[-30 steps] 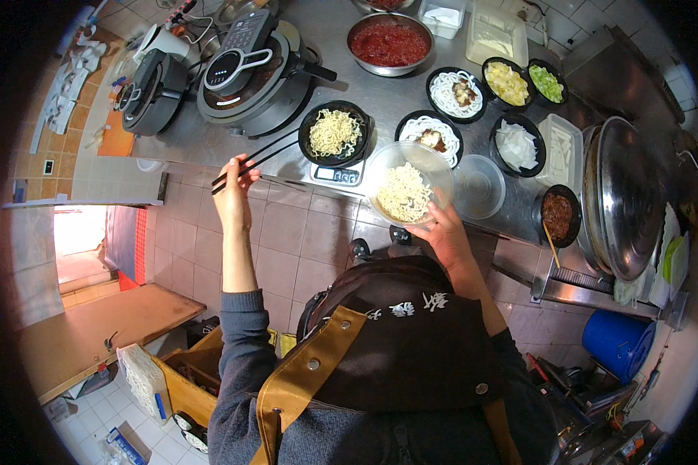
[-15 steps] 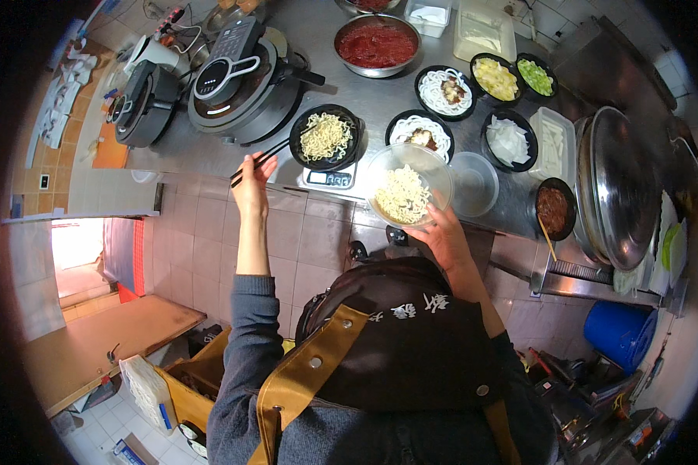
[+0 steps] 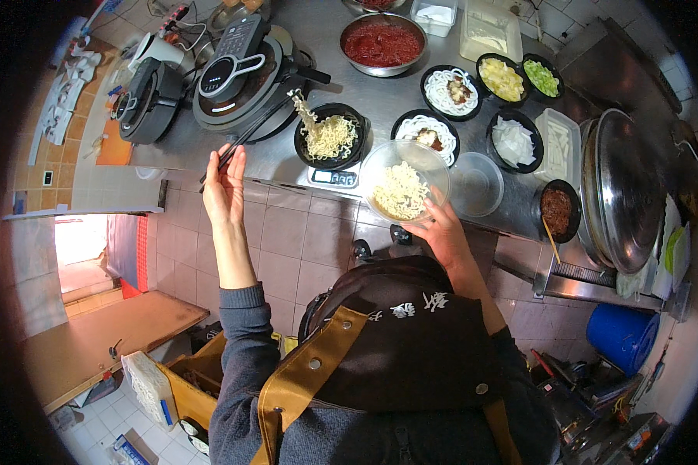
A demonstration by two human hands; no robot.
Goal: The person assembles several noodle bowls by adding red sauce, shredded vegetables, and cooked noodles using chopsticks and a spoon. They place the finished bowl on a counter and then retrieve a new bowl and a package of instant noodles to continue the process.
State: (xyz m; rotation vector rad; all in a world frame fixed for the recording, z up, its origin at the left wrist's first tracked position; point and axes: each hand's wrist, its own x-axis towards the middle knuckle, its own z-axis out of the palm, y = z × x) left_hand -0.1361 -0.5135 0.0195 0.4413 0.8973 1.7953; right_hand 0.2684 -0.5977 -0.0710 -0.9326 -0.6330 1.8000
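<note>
Dark chopsticks (image 3: pixel 250 138) are gripped in my left hand (image 3: pixel 226 188), and their tips lift a strand of noodles at the left of a black bowl. That black bowl (image 3: pixel 355 155) holds a heap of curly yellow noodles (image 3: pixel 333 139) and stands on a white kitchen scale (image 3: pixel 334 177). My right hand (image 3: pixel 437 232) grips the rim of a clear round bowl (image 3: pixel 374 203), tilted toward me, with more curly noodles (image 3: pixel 400 191) inside. Just right of it rests an empty clear tub (image 3: pixel 475 184). Two black bowls of white noodles with brown sauce (image 3: pixel 425 136) (image 3: pixel 451 92) sit behind.
A steel bowl of red sauce (image 3: pixel 384 43) stands at the back. Black pots (image 3: pixel 236 97) with digital lids are on the left. On the right are bowls of yellow pieces (image 3: pixel 501 79), chopped greens (image 3: pixel 541 77) and white slices (image 3: pixel 513 142), a brown sauce bowl (image 3: pixel 557 209) and large steel lid (image 3: pixel 627 190).
My left hand and the chopsticks have moved left, and the chopsticks now raise noodles out of the black bowl's left side. My right hand keeps the clear bowl nearly in place.
</note>
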